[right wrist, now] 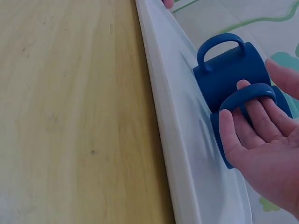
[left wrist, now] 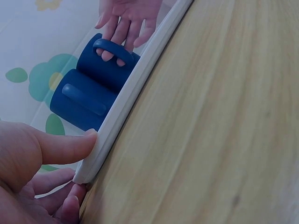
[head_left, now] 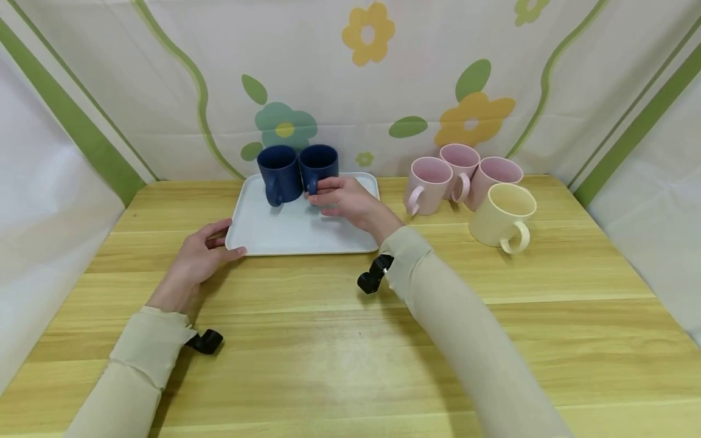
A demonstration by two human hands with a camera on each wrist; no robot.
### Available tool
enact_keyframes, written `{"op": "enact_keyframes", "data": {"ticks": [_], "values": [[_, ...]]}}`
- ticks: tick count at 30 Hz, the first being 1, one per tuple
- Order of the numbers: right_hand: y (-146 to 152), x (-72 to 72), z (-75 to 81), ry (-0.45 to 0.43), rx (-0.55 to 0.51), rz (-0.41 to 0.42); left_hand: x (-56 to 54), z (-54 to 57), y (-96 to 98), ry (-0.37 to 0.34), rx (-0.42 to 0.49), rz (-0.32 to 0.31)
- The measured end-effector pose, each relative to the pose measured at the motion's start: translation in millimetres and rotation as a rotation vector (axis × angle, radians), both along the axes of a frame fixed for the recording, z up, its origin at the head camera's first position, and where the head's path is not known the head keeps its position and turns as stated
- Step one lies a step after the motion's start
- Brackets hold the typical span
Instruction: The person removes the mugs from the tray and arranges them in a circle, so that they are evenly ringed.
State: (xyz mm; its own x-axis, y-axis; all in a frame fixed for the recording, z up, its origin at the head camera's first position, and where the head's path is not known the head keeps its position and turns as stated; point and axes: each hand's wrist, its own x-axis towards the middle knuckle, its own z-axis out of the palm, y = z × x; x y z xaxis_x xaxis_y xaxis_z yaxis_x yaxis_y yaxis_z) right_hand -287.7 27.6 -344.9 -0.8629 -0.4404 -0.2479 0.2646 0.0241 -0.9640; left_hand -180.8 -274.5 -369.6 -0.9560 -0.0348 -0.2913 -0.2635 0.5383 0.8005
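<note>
On wood-grain table [head_left: 328, 347] before flowered cloth [head_left: 416, 67], smooth white tray [head_left: 279, 236] is pinched at corner by left hand [head_left: 198, 257], looped handle [right wrist: 245, 94] of one blue mug [head_left: 324, 170] on tray threaded by right hand [head_left: 353, 201], fingers straight.

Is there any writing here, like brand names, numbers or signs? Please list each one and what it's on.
None: no word, label, brand, number or sign can be read.
The dark blue mugs, pink mugs, cream mug and white tray show no lettering.
The flowery cloth carries only pictures.
Any marking on the black wrist devices is too small to read.
</note>
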Motion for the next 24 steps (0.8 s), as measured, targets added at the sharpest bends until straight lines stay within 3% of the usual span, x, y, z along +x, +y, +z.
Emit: {"op": "enact_keyframes", "data": {"ticks": [24], "values": [[0.7,0.9,-7.4,-0.013,-0.025,-0.111,-0.6,-1.1,-1.7,0.003,0.006,0.0]]}}
